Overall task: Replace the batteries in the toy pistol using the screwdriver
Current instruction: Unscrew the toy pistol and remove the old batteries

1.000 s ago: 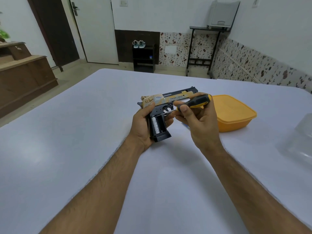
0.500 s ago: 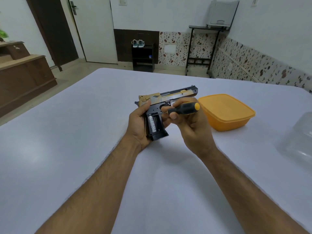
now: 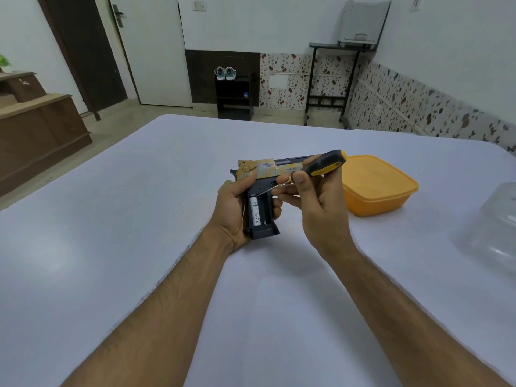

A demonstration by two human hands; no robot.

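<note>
- Pinching the black-and-yellow screwdriver (image 3: 321, 166) near the front of its handle, the thumb and forefinger of the right hand (image 3: 321, 208) curl round it; the other fingers of that hand are bent beneath.
- The thin metal shaft slants down and to the left from the handle, and its tip sits at the top end of the battery compartment, at or just beside the upper end of the battery (image 3: 255, 212); whether it touches the cell cannot be told.
- The left hand (image 3: 231, 210) grips the toy pistol (image 3: 262, 191) by the grip: the thumb lies along the rear of the gold slide, the palm is behind the grip, and the fingertips wrap round to its front edge.
- The pistol is held above the table with its barrel pointing right and away, partly hidden by the right hand and the screwdriver handle.
- The grip's side is uncovered, showing one white cylindrical battery standing lengthwise in the left slot; the slot beside it looks dark.
- Both forearms reach in from the bottom edge over the white table (image 3: 111, 247).
- An orange lidded plastic container (image 3: 382, 188) stands on the table just right of the right hand.
- A clear plastic container (image 3: 494, 224) sits at the right edge, well apart from the hands.
</note>
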